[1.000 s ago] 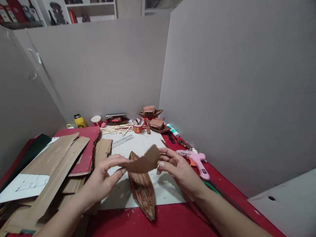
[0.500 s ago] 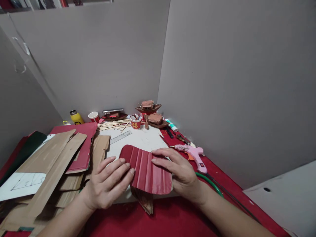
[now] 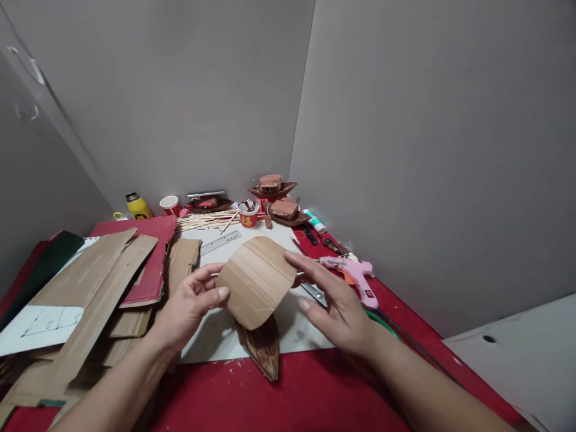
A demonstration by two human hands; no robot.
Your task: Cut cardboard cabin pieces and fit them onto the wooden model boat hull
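My left hand (image 3: 186, 306) pinches the left edge of a curved, rounded cardboard piece (image 3: 255, 281), its brown side facing up. My right hand (image 3: 330, 303) is at the piece's right edge with fingers stretched out, fingertips touching or just off it. Under the piece lies a small brown model boat hull (image 3: 263, 348) on a white board (image 3: 297, 327), its pointed end toward me.
Cardboard and red sheets (image 3: 112, 282) are stacked at left. A pink glue gun (image 3: 355, 277), scissors (image 3: 315, 294), a metal ruler (image 3: 220, 243), wooden sticks (image 3: 204, 221), red cups (image 3: 247, 217), finished model boats (image 3: 272, 189) and a yellow bottle (image 3: 137, 207) stand behind. Grey partition walls enclose the desk.
The cardboard piece was flipped from red ridged side up to brown side up and lifted a little farther from me. My right fingers spread out.
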